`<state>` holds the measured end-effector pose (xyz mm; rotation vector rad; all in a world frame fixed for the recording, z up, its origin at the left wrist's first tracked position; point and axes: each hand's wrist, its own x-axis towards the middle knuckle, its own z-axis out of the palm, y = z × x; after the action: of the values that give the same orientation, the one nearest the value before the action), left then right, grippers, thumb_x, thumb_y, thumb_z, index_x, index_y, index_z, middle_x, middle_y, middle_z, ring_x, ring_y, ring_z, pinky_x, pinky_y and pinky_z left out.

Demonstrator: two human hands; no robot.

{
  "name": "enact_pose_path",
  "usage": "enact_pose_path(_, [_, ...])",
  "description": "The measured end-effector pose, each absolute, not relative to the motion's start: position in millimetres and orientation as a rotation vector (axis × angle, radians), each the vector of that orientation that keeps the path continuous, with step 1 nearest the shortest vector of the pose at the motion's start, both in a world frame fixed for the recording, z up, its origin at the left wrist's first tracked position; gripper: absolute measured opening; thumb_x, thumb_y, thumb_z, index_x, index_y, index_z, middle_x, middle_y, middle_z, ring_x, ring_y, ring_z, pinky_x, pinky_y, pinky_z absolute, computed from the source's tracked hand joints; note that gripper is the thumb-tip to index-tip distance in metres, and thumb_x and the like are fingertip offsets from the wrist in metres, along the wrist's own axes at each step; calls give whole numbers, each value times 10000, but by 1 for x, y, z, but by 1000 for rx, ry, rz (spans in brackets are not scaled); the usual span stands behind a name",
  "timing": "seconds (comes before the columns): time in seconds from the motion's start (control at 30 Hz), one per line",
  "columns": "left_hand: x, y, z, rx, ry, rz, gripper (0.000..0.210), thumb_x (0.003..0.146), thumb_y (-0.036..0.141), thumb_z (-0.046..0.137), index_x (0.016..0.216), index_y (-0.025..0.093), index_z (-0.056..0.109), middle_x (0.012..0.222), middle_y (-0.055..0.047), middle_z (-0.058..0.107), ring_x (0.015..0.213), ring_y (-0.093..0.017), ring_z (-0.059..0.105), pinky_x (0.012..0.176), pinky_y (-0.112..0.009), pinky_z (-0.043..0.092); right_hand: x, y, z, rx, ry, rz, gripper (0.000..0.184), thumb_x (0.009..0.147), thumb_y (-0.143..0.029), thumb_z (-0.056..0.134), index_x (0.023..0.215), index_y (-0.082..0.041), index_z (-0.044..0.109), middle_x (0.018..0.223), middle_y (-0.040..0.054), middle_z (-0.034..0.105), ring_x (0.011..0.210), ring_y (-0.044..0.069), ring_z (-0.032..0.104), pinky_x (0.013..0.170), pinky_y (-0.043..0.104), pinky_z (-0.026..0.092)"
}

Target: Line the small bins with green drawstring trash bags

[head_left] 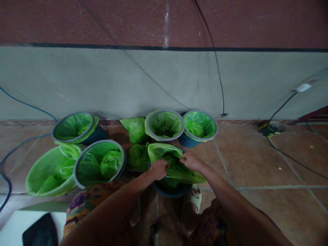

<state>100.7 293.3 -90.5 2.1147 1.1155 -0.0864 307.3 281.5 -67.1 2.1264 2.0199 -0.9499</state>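
Observation:
Between my feet stands a blue bin (167, 192) with a green plastic bag (176, 175) loosely in its mouth. My left hand (159, 169) is closed on the near left edge of the bag. On the other side my right hand (191, 161) pinches the bag's right edge. The bag's mouth gapes between both hands, and its far edge stands up above the bin. Part of the bin's rim is covered by the bag.
Several bins lined with green bags, such as one grey-rimmed bin (99, 162), stand around. A green basket (51, 171) sits at left, a bundled green bag (137, 130) by the wall. Cables cross the floor; a white surface (15, 225) with a dark object is at lower left.

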Motion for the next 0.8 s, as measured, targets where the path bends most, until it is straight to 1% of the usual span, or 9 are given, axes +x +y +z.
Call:
enact_pose_path(0.07, [96, 282, -92, 2330, 967, -182, 406, 667, 90, 545, 1047, 165, 666, 1093, -106, 635, 993, -246, 600, 892, -356, 464, 307, 281, -67, 2132, 2029, -874, 253, 833, -330, 511, 784, -160, 691, 854, 90, 691, 793, 191, 609, 645, 260, 379])
enact_pose_path(0.13, [94, 272, -95, 2475, 892, -257, 426, 656, 124, 584, 1075, 153, 650, 1133, -132, 604, 1023, -274, 575, 894, -386, 457, 305, 280, -66, 2114, 2045, -846, 267, 842, -344, 505, 829, -159, 697, 908, 106, 696, 871, 215, 619, 713, 274, 403])
enact_pose_path(0.2, [95, 266, -99, 2569, 883, -292, 367, 689, 161, 591, 1050, 145, 656, 1126, -147, 593, 1051, -297, 546, 896, -416, 444, 302, 278, -65, 2095, 2059, -828, 270, 848, -347, 507, 855, -158, 699, 934, 117, 695, 926, 231, 617, 775, 288, 412])
enact_pose_path(0.3, [99, 265, -103, 2624, 919, -307, 241, 820, 176, 474, 942, 141, 680, 1045, -140, 611, 1030, -281, 541, 884, -419, 432, 299, 274, -61, 2056, 2116, -787, 273, 858, -350, 510, 879, -154, 699, 981, 138, 687, 1006, 252, 596, 843, 307, 408])
enact_pose_path(0.37, [102, 268, -103, 2616, 960, -344, 282, 859, 140, 401, 889, 136, 682, 987, -124, 625, 992, -257, 551, 879, -404, 426, 299, 272, -58, 2048, 2130, -758, 278, 864, -354, 512, 892, -148, 697, 1014, 149, 678, 1032, 259, 584, 861, 313, 405])
enact_pose_path(0.43, [105, 270, -98, 2582, 1018, -360, 288, 857, 119, 391, 894, 132, 676, 962, -112, 633, 962, -240, 559, 875, -387, 423, 300, 272, -53, 2061, 2127, -728, 276, 871, -352, 511, 891, -146, 694, 1016, 149, 674, 1024, 254, 585, 862, 312, 404])
enact_pose_path(0.5, [108, 273, -89, 2542, 1082, -287, 255, 848, 136, 420, 901, 133, 669, 953, -114, 635, 950, -242, 562, 871, -379, 419, 302, 273, -46, 2108, 2137, -686, 273, 876, -341, 508, 874, -141, 693, 997, 149, 672, 985, 246, 596, 856, 312, 404])
enact_pose_path(0.63, [115, 281, -65, 2502, 1163, 31, 203, 837, 156, 455, 876, 138, 654, 945, -142, 624, 955, -275, 562, 870, -403, 408, 308, 280, -26, 2314, 2259, -630, 253, 864, -332, 533, 913, -145, 696, 986, 135, 667, 921, 230, 607, 879, 333, 409])
enact_pose_path(0.8, [121, 295, -28, 2467, 1249, 318, 214, 870, 183, 421, 881, 145, 631, 950, -135, 614, 932, -261, 570, 873, -390, 418, 307, 287, -3, 2791, 2444, -820, 253, 818, -365, 585, 941, -182, 710, 1029, 96, 676, 910, 212, 613, 870, 354, 449])
